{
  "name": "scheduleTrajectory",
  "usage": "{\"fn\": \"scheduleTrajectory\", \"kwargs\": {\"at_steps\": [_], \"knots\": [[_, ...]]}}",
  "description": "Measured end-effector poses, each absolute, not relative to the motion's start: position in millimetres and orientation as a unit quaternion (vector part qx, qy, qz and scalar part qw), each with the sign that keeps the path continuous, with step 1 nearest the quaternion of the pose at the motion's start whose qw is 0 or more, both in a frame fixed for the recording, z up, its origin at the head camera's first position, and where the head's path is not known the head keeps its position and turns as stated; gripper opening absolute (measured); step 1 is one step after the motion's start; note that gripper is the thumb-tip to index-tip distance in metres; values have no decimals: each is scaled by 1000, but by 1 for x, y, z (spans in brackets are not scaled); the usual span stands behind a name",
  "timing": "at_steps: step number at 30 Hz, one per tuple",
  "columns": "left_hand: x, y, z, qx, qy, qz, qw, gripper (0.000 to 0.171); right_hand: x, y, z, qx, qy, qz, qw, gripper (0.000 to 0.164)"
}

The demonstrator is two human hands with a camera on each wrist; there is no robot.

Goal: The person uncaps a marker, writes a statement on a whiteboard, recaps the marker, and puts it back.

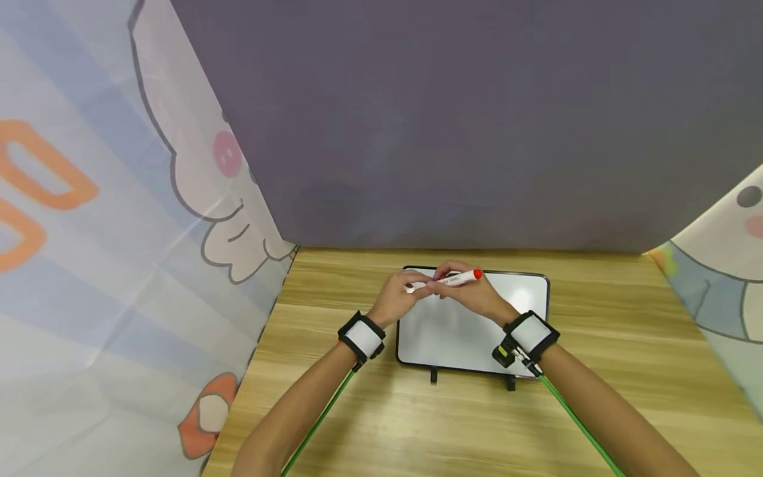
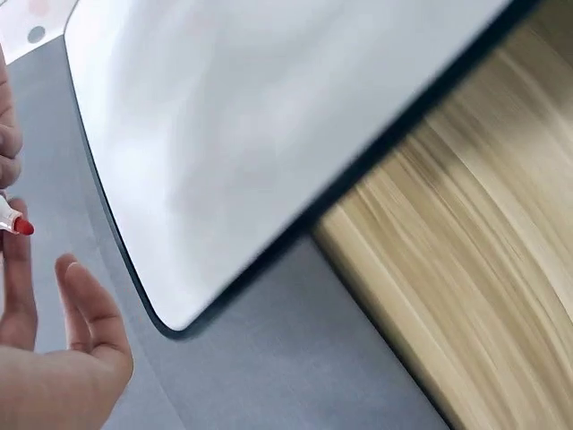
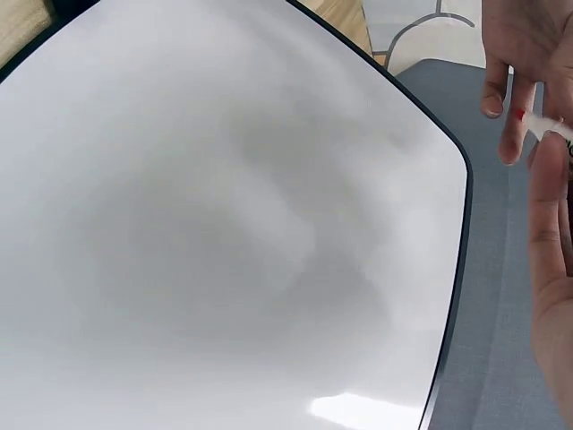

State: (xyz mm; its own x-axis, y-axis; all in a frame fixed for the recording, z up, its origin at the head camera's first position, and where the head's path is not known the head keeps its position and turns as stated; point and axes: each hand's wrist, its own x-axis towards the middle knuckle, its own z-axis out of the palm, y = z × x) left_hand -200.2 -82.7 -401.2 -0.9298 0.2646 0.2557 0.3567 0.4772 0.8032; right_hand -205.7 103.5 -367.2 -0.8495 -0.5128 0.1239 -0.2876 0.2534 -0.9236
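Note:
A white marker with a red right end is held level between both hands, above a whiteboard with a thin black frame. My right hand pinches the marker near its middle. From the other side, my left hand pinches it with thumb and forefinger, the marker's left end showing between them. The right wrist view shows a pale cone with a small red tip on the marker. In the left wrist view the marker is mostly cut off by the frame's edge.
The whiteboard has two small black feet at its near edge, on a wood-grain table. Behind the table rises a grey panel. Cartoon-printed sheets hang at both sides. Green cords run along the forearms.

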Motion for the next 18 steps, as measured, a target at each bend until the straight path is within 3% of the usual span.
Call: {"fn": "scheduleTrajectory", "kwargs": {"at_steps": [10, 14, 18], "knots": [[-198, -90, -434, -36, -844, -528, 93, 38, -198, 103, -392, -287, 790, -542, -1, 24], [-198, -90, -448, -15, -841, -535, 77, 37, -191, 99, -407, -321, 797, -509, -50, 25], [-196, -87, -456, -12, -843, -535, 58, 33, -186, 93, -418, -298, 793, -521, -101, 25]]}}
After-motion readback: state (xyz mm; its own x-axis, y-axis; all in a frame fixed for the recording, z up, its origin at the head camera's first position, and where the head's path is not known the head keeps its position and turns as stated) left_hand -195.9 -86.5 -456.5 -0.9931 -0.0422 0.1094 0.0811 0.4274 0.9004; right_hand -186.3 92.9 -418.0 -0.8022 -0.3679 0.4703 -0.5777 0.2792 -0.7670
